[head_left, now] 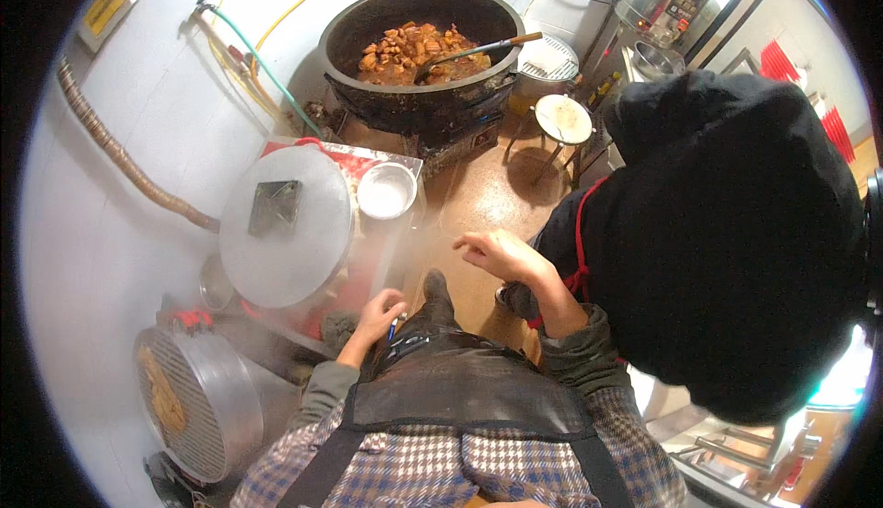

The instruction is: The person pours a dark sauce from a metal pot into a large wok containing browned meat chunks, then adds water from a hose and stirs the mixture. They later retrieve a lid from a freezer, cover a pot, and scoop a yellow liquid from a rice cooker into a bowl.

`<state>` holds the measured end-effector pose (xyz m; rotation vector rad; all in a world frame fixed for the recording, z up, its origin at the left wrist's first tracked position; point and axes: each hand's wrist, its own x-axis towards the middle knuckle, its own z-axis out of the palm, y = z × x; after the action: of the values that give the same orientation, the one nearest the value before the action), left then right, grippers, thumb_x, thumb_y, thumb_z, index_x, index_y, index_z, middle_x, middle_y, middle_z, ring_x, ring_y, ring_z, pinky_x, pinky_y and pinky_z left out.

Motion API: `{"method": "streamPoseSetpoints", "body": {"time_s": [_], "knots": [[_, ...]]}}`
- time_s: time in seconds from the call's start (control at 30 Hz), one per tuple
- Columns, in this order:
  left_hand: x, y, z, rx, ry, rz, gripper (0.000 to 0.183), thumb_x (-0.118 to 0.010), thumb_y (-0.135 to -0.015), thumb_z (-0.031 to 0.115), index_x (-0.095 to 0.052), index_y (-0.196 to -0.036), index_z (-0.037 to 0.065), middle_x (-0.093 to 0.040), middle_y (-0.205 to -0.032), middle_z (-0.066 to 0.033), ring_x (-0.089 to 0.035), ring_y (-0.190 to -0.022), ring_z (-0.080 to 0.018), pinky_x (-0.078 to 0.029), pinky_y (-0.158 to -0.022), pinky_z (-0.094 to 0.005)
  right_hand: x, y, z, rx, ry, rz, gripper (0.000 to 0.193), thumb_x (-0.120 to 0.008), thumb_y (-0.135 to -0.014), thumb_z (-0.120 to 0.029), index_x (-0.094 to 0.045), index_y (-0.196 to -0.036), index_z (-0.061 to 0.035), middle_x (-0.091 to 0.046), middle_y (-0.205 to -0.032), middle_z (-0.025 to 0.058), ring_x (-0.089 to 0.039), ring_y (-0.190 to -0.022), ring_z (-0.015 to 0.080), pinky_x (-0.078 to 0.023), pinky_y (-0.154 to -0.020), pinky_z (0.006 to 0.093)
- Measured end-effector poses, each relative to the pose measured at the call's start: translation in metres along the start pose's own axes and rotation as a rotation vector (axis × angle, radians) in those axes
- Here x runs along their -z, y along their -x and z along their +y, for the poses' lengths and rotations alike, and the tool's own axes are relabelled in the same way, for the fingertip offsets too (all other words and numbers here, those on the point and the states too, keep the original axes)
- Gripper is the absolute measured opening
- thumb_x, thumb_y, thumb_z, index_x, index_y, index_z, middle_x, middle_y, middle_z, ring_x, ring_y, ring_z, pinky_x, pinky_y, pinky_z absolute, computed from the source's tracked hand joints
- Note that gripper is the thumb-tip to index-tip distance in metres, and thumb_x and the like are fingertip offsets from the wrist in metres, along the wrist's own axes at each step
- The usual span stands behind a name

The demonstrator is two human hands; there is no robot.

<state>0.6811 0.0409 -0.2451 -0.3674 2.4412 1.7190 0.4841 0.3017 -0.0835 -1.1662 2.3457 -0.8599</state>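
Note:
My right hand [501, 256] hangs in the air in front of me, fingers loosely bent and apart, with nothing in them. Close to the other person's dark trousers, it touches nothing that I can see. Lower and to the left, my left hand [377, 318] hovers by my dark apron [460, 393], its fingers loosely curled. A slim blue-and-white pen-like thing [393, 329] shows just below its fingers; I see no grip on it. Left of that hand, a round grey metal lid [287, 273] with a dark square block [274, 208] covers a steaming vessel.
A large black cauldron [418, 103] holds brown chunks of food and a long-handled ladle [478, 51]. A white bowl [386, 190] stands beside the lid, a round stool [563, 120] farther right. Lower left is a metal steamer pot [225, 407]. A person in black [717, 241] stands close at right.

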Motion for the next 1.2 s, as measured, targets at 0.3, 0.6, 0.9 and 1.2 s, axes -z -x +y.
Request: {"method": "streamPoseSetpoints", "body": {"time_s": [0.3,0.6,0.9,1.2], "knots": [[-0.04,-0.206,0.077,0.014,0.165,-0.438,0.025,-0.065,-0.093,0.018,-0.06,-0.112,0.002,-0.065,-0.105,-0.0054,-0.059,-0.098,-0.0139,-0.048,-0.087,-0.0309,0.076,-0.181,0.092,-0.164,-0.086,-0.006,0.028,-0.061,-0.088,-0.018,-0.066,-0.113,-0.0082,-0.07,-0.101,0.0156,-0.068,-0.093,0.0314,-0.053,-0.082,0.0389],[0.013,-0.278,0.079,0.186,0.708,-0.177,0.022,-0.06,-0.096,0.012,-0.056,-0.115,0.003,-0.063,-0.107,-0.0087,-0.065,-0.095,-0.0186,-0.055,-0.079,-0.0311,0.08,-0.212,0.276,-0.471,-0.296,-0.079,0.031,-0.061,-0.089,-0.014,-0.064,-0.119,-0.006,-0.071,-0.089,0.0092,-0.067,-0.078,0.016,-0.053,-0.068,0.0321],[0.026,-0.31,0.085,0.13,0.815,0.361,0.022,-0.052,-0.098,0.005,-0.052,-0.119,0.002,-0.061,-0.108,-0.0115,-0.066,-0.094,-0.0229,-0.057,-0.082,-0.0351,0.178,-0.259,0.457,-0.571,-0.254,0.477,0.028,-0.057,-0.092,-0.002,-0.062,-0.119,-0.0031,-0.067,-0.086,0.0066,-0.063,-0.074,0.0131,-0.053,-0.068,0.0285],[0.102,-0.458,0.13,0.015,0.704,0.881,0.068,-0.061,-0.094,0.025,-0.026,-0.151,0.011,-0.035,-0.151,-0.0138,-0.05,-0.126,-0.0235,-0.046,-0.099,-0.039,0.347,-0.433,0.459,-0.031,-0.322,0.536,0.022,-0.058,-0.098,-0.01,-0.062,-0.119,-0.003,-0.065,-0.092,0.002,-0.058,-0.08,0.0069,-0.049,-0.074,0.0226]]}}
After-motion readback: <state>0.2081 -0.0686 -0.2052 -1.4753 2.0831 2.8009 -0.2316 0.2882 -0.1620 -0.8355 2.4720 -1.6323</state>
